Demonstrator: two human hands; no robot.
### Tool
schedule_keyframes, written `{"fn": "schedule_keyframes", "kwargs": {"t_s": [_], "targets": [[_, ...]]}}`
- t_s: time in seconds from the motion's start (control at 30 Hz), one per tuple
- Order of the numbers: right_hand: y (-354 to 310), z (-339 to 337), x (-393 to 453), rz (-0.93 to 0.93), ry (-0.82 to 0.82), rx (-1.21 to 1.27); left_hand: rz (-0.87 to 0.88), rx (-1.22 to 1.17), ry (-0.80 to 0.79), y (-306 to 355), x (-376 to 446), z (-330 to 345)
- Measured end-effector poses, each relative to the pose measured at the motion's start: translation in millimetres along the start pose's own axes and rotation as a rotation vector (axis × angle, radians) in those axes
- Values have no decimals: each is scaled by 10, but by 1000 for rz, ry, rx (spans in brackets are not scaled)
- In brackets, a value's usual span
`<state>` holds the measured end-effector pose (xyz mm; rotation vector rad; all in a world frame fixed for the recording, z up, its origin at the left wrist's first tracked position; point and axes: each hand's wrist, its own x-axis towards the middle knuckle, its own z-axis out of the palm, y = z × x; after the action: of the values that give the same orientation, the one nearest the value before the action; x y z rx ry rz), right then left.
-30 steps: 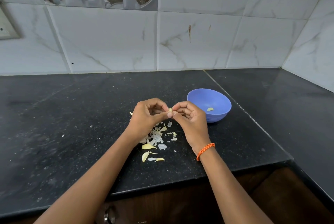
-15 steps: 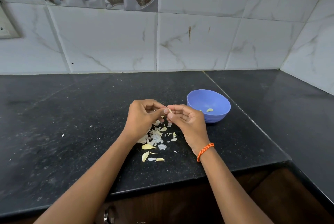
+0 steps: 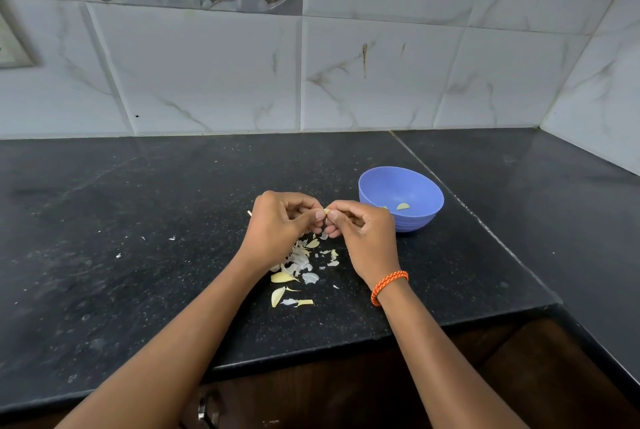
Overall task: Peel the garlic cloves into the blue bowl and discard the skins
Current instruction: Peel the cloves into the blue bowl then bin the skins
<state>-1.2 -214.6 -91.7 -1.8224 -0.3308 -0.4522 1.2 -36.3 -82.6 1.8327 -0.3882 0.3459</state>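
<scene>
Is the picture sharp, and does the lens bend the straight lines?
Head view: the hands and blue bowl are sharp; the wide lens bends the wall tiles' seams; the black counter shows soft, dull reflections, no hard glare.

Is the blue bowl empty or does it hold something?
Not empty: the blue bowl stands upright and holds a peeled clove on its bottom.

Polished black stone counter (image 3: 138,221); smooth plastic bowl (image 3: 419,221); glossy marbled tiles (image 3: 207,75)

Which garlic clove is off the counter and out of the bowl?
The garlic clove pinched between the left hand and right hand; others lie in the blue bowl or on the counter.
</scene>
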Motion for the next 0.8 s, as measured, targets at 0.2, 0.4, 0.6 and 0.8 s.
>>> {"fn": "schedule_keyframes", "kwargs": {"t_s": [0.2, 0.4, 0.6, 0.8], "targets": [[20, -19, 12, -26, -76, -9, -26, -71, -41, -18, 11, -37], [1, -33, 10, 28, -57, 88, -64, -132, -34, -2, 3, -62], [-38, -41, 2, 124, -16, 201, -70, -82, -38, 51, -2, -54], [-97, -42, -18, 193, -3, 248, 45, 255, 54, 43, -21, 18]]}}
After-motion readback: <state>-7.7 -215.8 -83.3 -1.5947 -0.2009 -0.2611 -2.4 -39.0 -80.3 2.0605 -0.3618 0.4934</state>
